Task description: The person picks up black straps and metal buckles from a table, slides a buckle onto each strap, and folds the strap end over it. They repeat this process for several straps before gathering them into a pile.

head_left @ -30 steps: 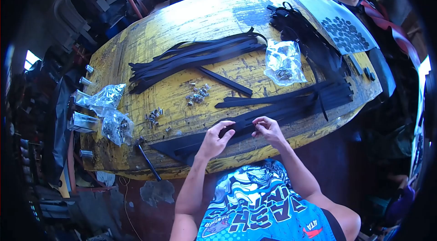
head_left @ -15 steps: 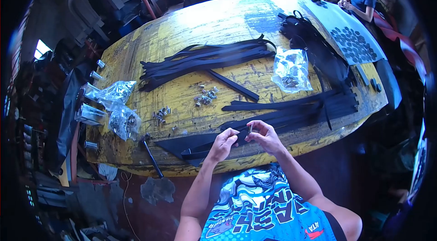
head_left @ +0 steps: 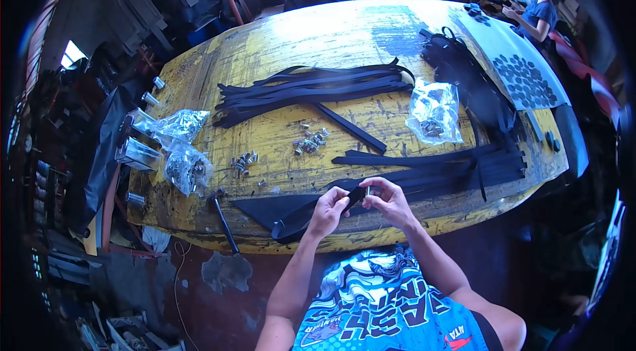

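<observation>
My left hand (head_left: 329, 212) is closed on a black strap (head_left: 356, 197), whose looped length (head_left: 286, 230) trails over the table's near edge. Close beside it, my right hand (head_left: 391, 204) pinches a small shiny metal fitting (head_left: 368, 191) between thumb and fingers, next to the strap's end. Whether the fitting touches the strap is too small to tell. Loose metal fittings lie in two small piles, one pile (head_left: 311, 141) in the middle and another pile (head_left: 244, 163) nearer me. A hammer (head_left: 225, 222) rests to the left with its handle over the edge.
The worn yellow table (head_left: 278, 119) carries a bundle of black straps (head_left: 311, 89), more straps (head_left: 437, 165), and a clear bag of fittings (head_left: 434, 112). Further bags (head_left: 187, 169) and metal tins (head_left: 138, 154) stand left. Dark discs (head_left: 523, 79) lie at right, near another person (head_left: 538, 16).
The strap's end now stands up more visibly between my hands. Both hands stay close together, and the whole view has shifted slightly.
</observation>
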A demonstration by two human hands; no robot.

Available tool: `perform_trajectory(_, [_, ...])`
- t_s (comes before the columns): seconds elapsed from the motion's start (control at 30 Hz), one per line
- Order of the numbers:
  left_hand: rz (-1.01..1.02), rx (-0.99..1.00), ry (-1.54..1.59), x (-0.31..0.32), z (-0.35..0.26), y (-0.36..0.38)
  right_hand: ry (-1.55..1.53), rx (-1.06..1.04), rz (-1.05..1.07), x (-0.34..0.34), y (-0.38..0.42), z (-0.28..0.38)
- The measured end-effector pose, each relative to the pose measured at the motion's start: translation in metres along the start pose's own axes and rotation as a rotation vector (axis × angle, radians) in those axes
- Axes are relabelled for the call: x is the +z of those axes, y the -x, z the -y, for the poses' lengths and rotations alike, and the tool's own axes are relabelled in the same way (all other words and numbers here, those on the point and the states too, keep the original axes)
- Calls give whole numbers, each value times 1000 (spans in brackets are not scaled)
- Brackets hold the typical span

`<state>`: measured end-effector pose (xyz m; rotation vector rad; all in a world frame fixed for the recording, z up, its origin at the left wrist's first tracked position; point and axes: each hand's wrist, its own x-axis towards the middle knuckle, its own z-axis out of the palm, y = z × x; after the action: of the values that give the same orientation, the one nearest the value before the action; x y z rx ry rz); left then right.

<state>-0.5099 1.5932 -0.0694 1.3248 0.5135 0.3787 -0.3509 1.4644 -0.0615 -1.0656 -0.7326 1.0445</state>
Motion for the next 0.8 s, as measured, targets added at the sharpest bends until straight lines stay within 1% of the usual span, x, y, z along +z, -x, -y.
perform_trajectory(0.23, [27,8,19,0,8,2,-61,16,-31,3,-2,-3])
perform_trajectory(0.33, [16,14,26,-1,5,2,-171,10,-52,5,-1,-3])
perform_trajectory(0.47, [-45,36,46,2,-1,3,-116,1,-77,3,-1,-13])
perform_trajectory(0.53, [-67,18,15,2,-1,1,-44,14,-83,5,-1,-15])
perform_trajectory(0.57, [-80,9,-1,1,-1,1,-62,19,-92,7,-1,-16])
perform_trajectory(0.63, [-95,53,-2,7,0,-1,-98,29,-108,12,-2,-14])
perform_trajectory(0.67, [-102,76,-3,9,0,-2,-117,37,-104,12,-3,-14])
perform_trajectory(0.77, [-74,56,-111,11,-6,-1,-167,44,-74,9,-3,-17])
perform_trajectory(0.8, [-106,86,-119,13,-6,-1,-180,37,-52,8,-3,-19])
